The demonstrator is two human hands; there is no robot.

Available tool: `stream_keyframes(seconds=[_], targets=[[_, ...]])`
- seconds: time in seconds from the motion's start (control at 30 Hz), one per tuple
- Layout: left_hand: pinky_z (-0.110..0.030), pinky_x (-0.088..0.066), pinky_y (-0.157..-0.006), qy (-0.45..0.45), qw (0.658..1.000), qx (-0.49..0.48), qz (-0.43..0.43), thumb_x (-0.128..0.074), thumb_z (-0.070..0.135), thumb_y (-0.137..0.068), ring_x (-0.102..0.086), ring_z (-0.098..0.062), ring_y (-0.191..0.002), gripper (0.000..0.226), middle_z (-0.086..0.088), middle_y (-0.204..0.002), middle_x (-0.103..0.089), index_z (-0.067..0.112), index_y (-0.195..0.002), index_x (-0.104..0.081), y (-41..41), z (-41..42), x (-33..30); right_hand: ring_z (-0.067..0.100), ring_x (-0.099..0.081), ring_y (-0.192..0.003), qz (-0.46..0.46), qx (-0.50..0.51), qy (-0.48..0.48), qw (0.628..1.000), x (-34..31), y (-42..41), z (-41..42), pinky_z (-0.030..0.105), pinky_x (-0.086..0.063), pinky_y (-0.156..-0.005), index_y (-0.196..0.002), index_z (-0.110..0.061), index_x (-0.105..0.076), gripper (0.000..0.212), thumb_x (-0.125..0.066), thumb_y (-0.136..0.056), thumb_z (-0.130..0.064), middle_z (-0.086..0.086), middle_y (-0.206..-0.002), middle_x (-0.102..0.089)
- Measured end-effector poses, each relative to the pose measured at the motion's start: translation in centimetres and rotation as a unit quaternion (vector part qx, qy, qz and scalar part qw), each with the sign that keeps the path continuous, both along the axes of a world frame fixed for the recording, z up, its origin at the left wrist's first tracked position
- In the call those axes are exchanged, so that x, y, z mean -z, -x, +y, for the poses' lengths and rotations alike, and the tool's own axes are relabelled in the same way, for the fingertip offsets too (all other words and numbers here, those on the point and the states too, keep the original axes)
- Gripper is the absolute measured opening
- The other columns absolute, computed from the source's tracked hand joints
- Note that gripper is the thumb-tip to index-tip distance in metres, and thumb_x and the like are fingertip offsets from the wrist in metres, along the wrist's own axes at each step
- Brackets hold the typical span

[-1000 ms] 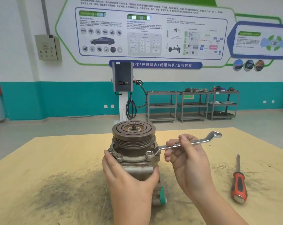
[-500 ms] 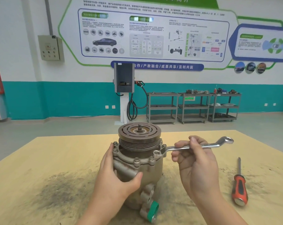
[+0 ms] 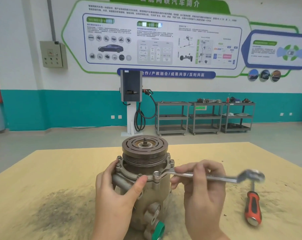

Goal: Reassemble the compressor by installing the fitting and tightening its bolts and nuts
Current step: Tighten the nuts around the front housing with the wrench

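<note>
While the ring end of the wrench (image 3: 198,177) sits on a flange bolt (image 3: 156,174), the job reads as mid-tightening, not finished.

Head view, the only one: the compressor (image 3: 146,184) stands upright on the table (image 3: 42,170), pulley end up, between the two hands. The left hand (image 3: 115,196) wraps the left side of the body, fingers curled round the housing, thumb pressed just under the flange beside a second bolt head (image 3: 140,175). The right hand (image 3: 202,186) pinches the wrench shank from above, fingers curled over it; the free end sticks out past the hand to the right and is blurred, so probably mid-swing.

Done, judging by layout: front flange seated on the body, bolts present all around the rim, at least five heads visible, including the ones on the far left (image 3: 119,158) and far right (image 3: 171,161). The fitting looks in place; can't tell which part exactly counts as the fitting. A green-capped port (image 3: 158,230) sits low, between the wrists.

Left: how tight each bolt is can't be told. The current bolt is likely being worked, the others may need a pass. The centre shaft stud (image 3: 145,141) shows bare thread and no nut, possibly pending.

A red-handled screwdriver (image 3: 253,207) lies to the right of the right hand, apart from it, untouched.
</note>
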State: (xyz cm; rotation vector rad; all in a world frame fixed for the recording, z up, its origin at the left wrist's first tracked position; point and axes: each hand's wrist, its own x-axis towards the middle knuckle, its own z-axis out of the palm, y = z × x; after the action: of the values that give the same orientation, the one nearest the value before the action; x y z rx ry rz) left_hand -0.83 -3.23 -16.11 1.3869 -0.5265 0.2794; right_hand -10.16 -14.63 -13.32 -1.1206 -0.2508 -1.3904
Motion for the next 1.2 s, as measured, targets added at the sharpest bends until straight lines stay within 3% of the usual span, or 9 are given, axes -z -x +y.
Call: stream_keyframes(seconds=[0.2,0.43,0.57,0.63,0.7,0.87,0.97,1.07,1.2], targets=[[-0.049,-0.043,-0.107,0.006,1.000,-0.026,0.007,-0.073,0.062,-0.041,-0.055,-0.020,-0.119,0.089,0.022,-0.113,-0.047,0.038,-0.124,-0.052,-0.3,-0.5,0.3,0.018,-0.064,-0.054,-0.034,0.137,0.082,0.987,0.3,-0.3,1.1,0.021,-0.052,-0.058,-0.090,-0.032,-0.065,0.017,-0.054,-0.097,-0.043,-0.004,-0.077,-0.068],[-0.047,-0.041,-0.108,0.011,0.999,-0.043,0.003,-0.073,0.062,-0.042,-0.054,-0.018,-0.120,0.089,0.024,-0.110,-0.047,0.039,-0.125,-0.050,0.0,-0.7,0.4,0.017,-0.065,-0.060,-0.035,0.110,0.113,0.987,0.3,-0.1,1.7,0.021,-0.052,-0.057,-0.100,-0.032,-0.068,0.013,-0.055,-0.098,-0.035,-0.004,-0.082,-0.068],[-0.012,-0.033,-0.096,-0.056,0.998,-0.020,-0.016,-0.070,0.069,-0.035,-0.037,0.024,-0.103,0.123,0.027,-0.104,-0.034,0.032,-0.147,-0.033,0.6,0.0,0.4,0.022,-0.065,-0.057,-0.015,0.003,-0.019,1.000,-1.3,1.0,-0.2,0.027,-0.054,-0.055,-0.105,-0.023,-0.055,0.018,-0.054,-0.096,-0.039,0.009,-0.078,-0.069],[0.007,-0.030,-0.082,-0.066,0.998,-0.004,-0.023,-0.071,0.065,-0.040,-0.033,0.036,-0.100,0.123,0.036,-0.103,-0.035,0.027,-0.150,-0.030,0.8,0.2,0.2,0.021,-0.062,-0.054,0.025,-0.050,-0.123,0.991,-2.2,1.2,-1.7,0.026,-0.052,-0.052,-0.103,-0.017,-0.049,0.013,-0.047,-0.098,-0.029,0.011,-0.073,-0.069],[0.012,-0.026,-0.076,-0.071,0.997,0.006,-0.025,-0.070,0.062,-0.047,-0.030,0.039,-0.102,0.117,0.048,-0.104,-0.031,0.027,-0.150,-0.028,0.8,0.2,0.2,0.019,-0.059,-0.051,0.073,-0.121,-0.175,0.974,-2.6,1.0,-2.6,0.025,-0.050,-0.048,-0.100,-0.012,-0.046,0.007,-0.042,-0.101,-0.018,0.011,-0.069,-0.068],[0.003,-0.031,-0.081,-0.064,0.997,0.000,-0.032,-0.068,0.069,-0.046,-0.027,0.038,-0.106,0.121,0.037,-0.106,-0.033,0.029,-0.151,-0.025,0.7,0.2,0.2,0.019,-0.059,-0.049,0.139,-0.231,-0.175,0.947,-2.1,0.2,-2.8,0.025,-0.050,-0.046,-0.102,-0.008,-0.046,0.006,-0.042,-0.100,-0.012,0.014,-0.069,-0.068],[0.000,-0.033,-0.081,-0.079,0.996,-0.002,-0.033,-0.071,0.072,-0.042,-0.029,0.033,-0.110,0.124,0.047,-0.109,-0.027,0.034,-0.150,-0.023,0.7,0.3,0.1,0.020,-0.060,-0.050,0.150,-0.250,-0.173,0.941,-2.1,0.1,-3.0,0.025,-0.050,-0.046,-0.098,-0.008,-0.046,0.004,-0.042,-0.099,-0.010,0.015,-0.070,-0.068],[-0.015,-0.026,-0.099,-0.121,0.992,0.012,-0.026,-0.073,0.076,-0.036,-0.035,0.011,-0.117,0.132,0.029,-0.114,-0.026,0.042,-0.149,-0.014,0.8,0.4,0.2,0.019,-0.060,-0.049,0.179,-0.276,-0.181,0.927,-2.5,0.1,-3.5,0.024,-0.051,-0.046,-0.097,-0.008,-0.046,0.005,-0.042,-0.099,-0.008,0.014,-0.069,-0.068],[-0.024,-0.025,-0.104,-0.155,0.987,-0.008,-0.046,-0.072,0.073,-0.036,-0.027,-0.005,-0.129,0.136,0.028,-0.109,-0.019,0.036,-0.151,-0.009,0.8,-0.1,0.3,0.017,-0.057,-0.047,0.213,-0.301,-0.190,0.910,-3.2,-0.3,-3.9,0.023,-0.050,-0.045,-0.097,-0.008,-0.047,0.007,-0.041,-0.099,-0.006,0.011,-0.066,-0.067]])
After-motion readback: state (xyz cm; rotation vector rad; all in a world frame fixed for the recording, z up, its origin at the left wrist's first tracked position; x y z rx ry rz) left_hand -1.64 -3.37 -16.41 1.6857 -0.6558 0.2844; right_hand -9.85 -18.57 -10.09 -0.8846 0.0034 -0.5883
